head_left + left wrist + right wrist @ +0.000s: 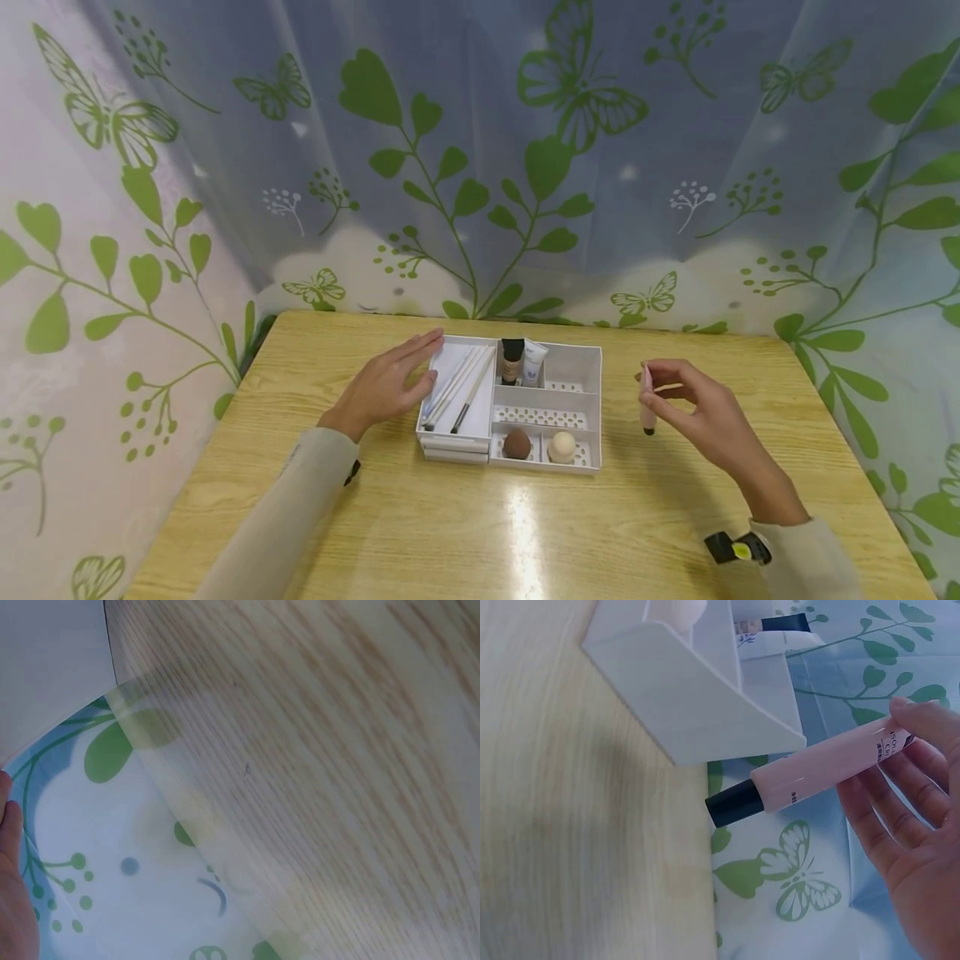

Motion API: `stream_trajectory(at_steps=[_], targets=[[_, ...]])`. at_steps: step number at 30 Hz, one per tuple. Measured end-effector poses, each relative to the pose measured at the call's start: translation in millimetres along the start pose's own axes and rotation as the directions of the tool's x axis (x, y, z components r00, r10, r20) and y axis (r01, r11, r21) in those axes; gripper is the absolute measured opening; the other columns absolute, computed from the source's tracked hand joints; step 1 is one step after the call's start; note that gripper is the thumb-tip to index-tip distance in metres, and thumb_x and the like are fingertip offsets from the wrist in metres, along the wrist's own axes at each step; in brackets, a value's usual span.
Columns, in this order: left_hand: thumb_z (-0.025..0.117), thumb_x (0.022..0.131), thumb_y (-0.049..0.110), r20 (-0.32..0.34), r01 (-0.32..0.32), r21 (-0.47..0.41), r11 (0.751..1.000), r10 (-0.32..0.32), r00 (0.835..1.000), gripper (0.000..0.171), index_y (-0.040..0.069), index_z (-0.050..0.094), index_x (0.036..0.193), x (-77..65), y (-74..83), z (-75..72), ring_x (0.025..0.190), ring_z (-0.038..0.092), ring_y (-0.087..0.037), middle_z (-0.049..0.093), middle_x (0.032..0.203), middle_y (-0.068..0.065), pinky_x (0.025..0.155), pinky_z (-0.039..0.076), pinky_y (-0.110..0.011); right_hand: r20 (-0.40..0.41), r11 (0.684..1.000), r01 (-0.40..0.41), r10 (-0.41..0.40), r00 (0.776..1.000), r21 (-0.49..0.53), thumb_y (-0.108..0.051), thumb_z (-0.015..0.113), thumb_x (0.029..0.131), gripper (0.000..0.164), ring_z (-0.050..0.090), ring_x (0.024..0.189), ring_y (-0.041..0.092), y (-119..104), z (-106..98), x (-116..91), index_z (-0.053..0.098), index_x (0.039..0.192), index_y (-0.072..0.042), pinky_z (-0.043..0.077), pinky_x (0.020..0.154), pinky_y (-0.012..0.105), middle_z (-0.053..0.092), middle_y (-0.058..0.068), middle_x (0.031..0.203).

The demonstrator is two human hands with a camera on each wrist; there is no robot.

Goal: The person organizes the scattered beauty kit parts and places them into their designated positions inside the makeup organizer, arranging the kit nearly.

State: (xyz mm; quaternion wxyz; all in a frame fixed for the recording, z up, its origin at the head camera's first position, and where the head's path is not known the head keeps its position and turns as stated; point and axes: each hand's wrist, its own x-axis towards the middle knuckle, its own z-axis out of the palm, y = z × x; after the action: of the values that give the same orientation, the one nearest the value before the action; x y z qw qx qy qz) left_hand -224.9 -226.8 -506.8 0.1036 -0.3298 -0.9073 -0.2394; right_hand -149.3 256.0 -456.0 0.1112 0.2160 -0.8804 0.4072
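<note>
My right hand (701, 412) pinches a pink cosmetic tube (825, 771) by its flat end, the black cap pointing down, to the right of a white organizer box (600, 408). With its fingers extended, my left hand (386, 383) rests against the box's left edge. Several makeup brushes (468, 392) lie in the box's left tray. Upright in the back compartment stand a black-capped foundation tube (512, 367) and a white tube (533, 365). A brown makeup sponge (517, 444) and a cream makeup sponge (562, 447) sit in the two front compartments.
The box stands on a wood-grain table (390, 533). Behind and beside the table hangs a curtain (480, 167) printed with green leaves and butterflies. Under the left tray is a drawer front (456, 455).
</note>
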Motion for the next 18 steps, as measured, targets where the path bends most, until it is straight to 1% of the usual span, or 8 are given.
stream_trajectory(at_steps=[5,8,12,18], targets=[[0.057,0.109,0.029,-0.001,0.003,-0.001,1.0,-0.003,1.0,0.058,0.007,0.051,0.162,0.8,1.1,-0.6,0.154,0.051,-0.033,0.046,0.172,-0.006,0.123,0.047,-0.054,-0.026,1.0,0.021,-0.02,0.999,0.018,0.005,0.076,0.098,0.046,0.061,0.113,-0.01,-5.0,0.9,8.4,0.064,0.142,0.0,0.054,0.094,0.009,0.075,0.015,0.126],[0.057,0.108,0.029,0.0,0.006,-0.004,1.0,-0.006,1.0,0.058,0.007,0.051,0.162,0.7,1.9,-1.4,0.154,0.051,-0.033,0.046,0.172,-0.007,0.122,0.048,-0.054,-0.043,0.998,0.042,-0.041,0.998,0.035,0.007,0.076,0.097,0.047,0.062,0.114,-0.008,-10.1,0.8,13.6,0.064,0.142,-0.001,0.054,0.094,0.009,0.075,0.015,0.126],[0.057,0.109,0.031,0.011,0.021,-0.008,1.0,-0.021,1.0,0.059,0.009,0.05,0.163,0.2,2.6,-2.0,0.155,0.05,-0.032,0.044,0.173,-0.005,0.122,0.048,-0.054,-0.062,0.995,0.075,-0.071,0.996,0.066,0.01,0.075,0.096,0.048,0.064,0.114,-0.006,-15.1,1.7,19.5,0.066,0.141,-0.003,0.054,0.093,0.009,0.075,0.016,0.125],[0.056,0.109,0.032,0.017,0.031,-0.014,0.999,-0.031,0.999,0.059,0.01,0.05,0.164,0.6,2.2,-1.2,0.156,0.049,-0.03,0.043,0.174,-0.003,0.123,0.047,-0.054,-0.079,0.99,0.105,-0.098,0.992,0.09,0.013,0.074,0.095,0.049,0.064,0.115,-0.005,-18.4,2.5,25.6,0.065,0.141,-0.001,0.054,0.094,0.008,0.074,0.018,0.125]])
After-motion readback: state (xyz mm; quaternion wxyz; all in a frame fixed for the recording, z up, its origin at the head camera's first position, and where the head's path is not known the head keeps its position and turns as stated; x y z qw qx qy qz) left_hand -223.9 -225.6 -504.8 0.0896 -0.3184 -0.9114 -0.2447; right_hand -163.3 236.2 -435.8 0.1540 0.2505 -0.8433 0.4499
